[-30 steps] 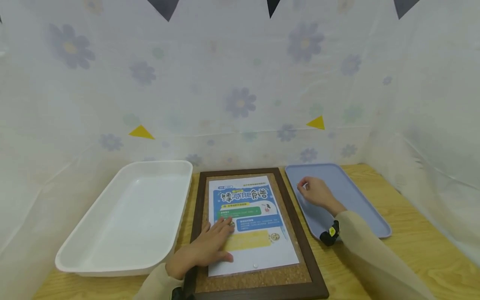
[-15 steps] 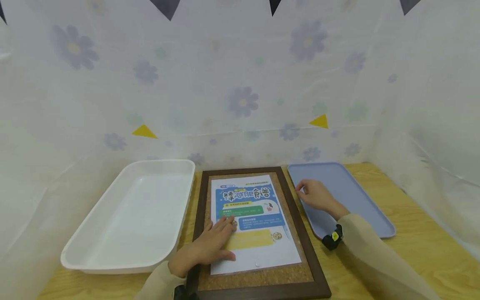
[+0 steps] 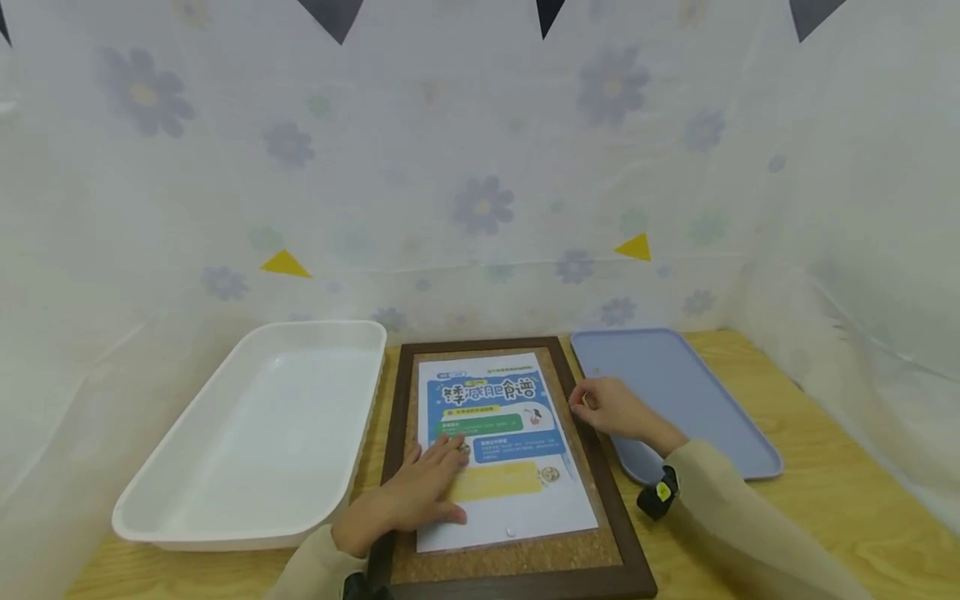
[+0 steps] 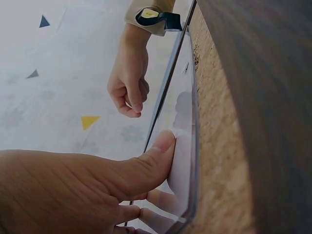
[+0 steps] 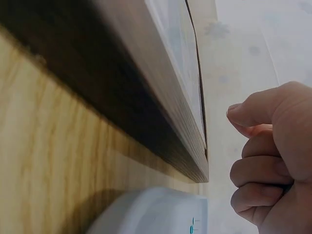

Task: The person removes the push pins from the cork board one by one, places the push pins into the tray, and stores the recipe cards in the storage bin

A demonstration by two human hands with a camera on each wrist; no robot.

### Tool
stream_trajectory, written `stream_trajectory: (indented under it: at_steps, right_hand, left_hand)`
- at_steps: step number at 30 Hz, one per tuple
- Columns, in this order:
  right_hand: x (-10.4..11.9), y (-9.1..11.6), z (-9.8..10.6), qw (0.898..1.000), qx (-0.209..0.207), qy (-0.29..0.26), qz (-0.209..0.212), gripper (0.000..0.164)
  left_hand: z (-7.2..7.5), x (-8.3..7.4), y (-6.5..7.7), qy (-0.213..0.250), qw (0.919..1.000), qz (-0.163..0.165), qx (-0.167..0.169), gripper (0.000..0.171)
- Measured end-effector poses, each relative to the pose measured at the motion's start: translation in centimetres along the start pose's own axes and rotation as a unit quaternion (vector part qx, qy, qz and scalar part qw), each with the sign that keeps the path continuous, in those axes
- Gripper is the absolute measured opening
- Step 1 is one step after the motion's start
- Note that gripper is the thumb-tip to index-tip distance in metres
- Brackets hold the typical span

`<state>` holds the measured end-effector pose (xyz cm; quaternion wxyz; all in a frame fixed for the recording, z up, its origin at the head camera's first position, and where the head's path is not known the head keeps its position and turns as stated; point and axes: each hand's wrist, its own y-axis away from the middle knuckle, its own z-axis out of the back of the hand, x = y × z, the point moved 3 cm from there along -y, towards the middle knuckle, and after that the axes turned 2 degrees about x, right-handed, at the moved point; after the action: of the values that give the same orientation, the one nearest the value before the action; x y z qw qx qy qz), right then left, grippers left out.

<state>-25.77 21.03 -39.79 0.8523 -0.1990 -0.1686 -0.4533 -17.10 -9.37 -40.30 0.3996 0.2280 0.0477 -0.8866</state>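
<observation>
A printed sheet (image 3: 517, 508) with blue, green and yellow blocks lies on a brown-framed cork board (image 3: 442, 570). My left hand (image 3: 416, 492) presses on its left side with fingers spread; the left wrist view shows the thumb (image 4: 158, 151) near the sheet's edge. A small clear round tack (image 3: 512, 532) sits at the sheet's bottom edge. Over the board's right frame, beside the blue tray (image 3: 690, 400), my right hand (image 3: 618, 410) has thumb and forefinger together. They seem to pinch a tiny pale item, mostly hidden by the fingers. Its kind is too small to tell.
A large white tray (image 3: 255, 450) stands left of the board. One tiny speck-like thing (image 3: 596, 371) lies near the blue tray's left edge. Both trays rest on a wood-grain table (image 3: 832, 467), with a flower-patterned curtain (image 3: 420, 192) behind.
My right hand has moved left and slightly nearer, from over the blue tray to over the board's right frame. My left hand has stayed pressed on the sheet.
</observation>
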Motion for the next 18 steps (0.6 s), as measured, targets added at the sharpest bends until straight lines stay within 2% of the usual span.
stream_trajectory:
  at_steps: [18]
  right_hand:
    - [2.9,0.4,-1.8,0.996,0.058,-0.038,0.052,0.005]
  left_hand:
    - [-0.1,0.0,0.1,0.003,1.0000,0.000,0.001,0.069]
